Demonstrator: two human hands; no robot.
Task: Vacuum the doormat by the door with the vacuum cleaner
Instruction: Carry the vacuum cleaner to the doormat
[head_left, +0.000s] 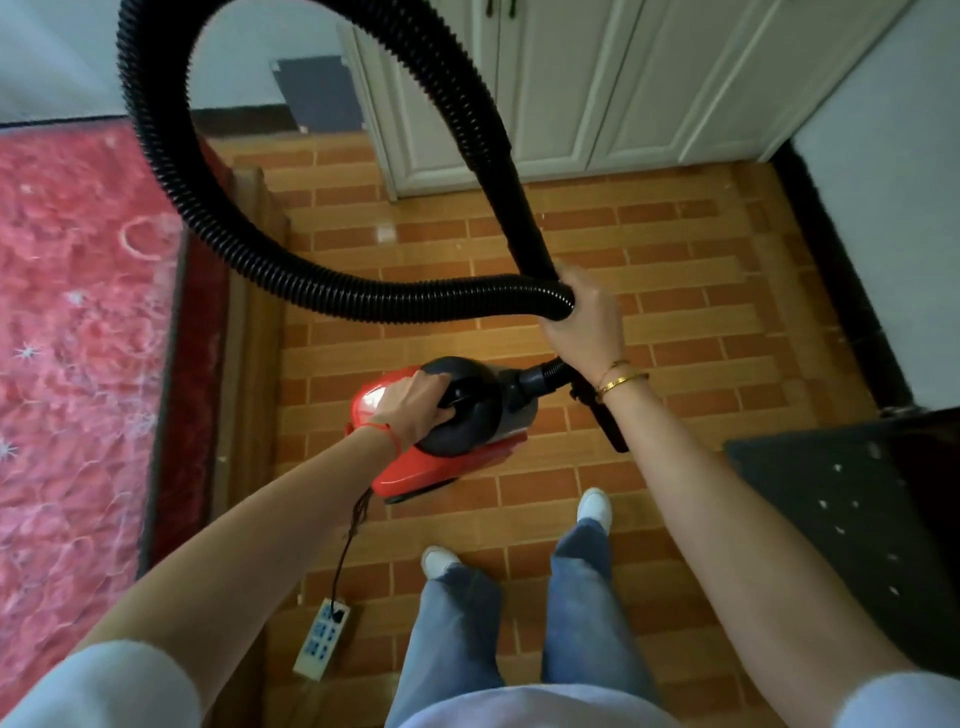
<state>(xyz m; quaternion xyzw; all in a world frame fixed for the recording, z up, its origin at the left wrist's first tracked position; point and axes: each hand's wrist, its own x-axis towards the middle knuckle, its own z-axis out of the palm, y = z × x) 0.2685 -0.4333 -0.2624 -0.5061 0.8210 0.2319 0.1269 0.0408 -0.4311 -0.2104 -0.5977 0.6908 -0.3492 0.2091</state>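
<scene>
1. Brick-patterned floor (675, 291) carries the red vacuum cleaner (452, 415) mid-scene; dark doormat (852, 509) lies right.
2. Your left hand (415, 405) grips its black handle.
3. Your right hand (582, 312) clasps the looped hose (291, 270).

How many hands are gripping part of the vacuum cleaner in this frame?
2. The left hand grips the handle on the red vacuum cleaner; the right hand holds the looped black hose bunched against its rigid end.

A red plastic canister vacuum cleaner (447, 447) with a rounded black top sits low above the brick-patterned floor. Its black ribbed hose (218, 234) arcs high in a loop. A dark speckled doormat (857, 514) lies flat at right.
</scene>
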